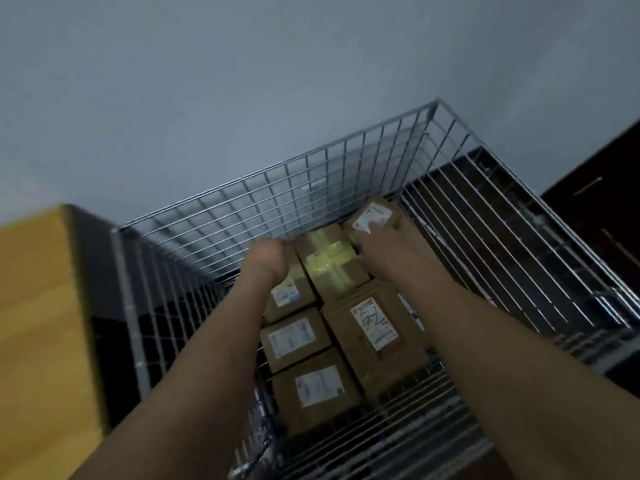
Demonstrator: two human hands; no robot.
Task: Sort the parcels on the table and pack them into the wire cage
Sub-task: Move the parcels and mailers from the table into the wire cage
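Right hand (382, 245) lies flat, fingers straight, on the far brown cardboard parcel with a white label (372, 216) — seating it into the corner, I judge. Left hand (266, 259) bends over a small brown cardboard parcel (289, 292); its fingers are hidden — cannot tell the grip. Both parcels sit mid-frame in the silver wire cage (277, 166), with the yellow wooden bench (34, 306) at left.
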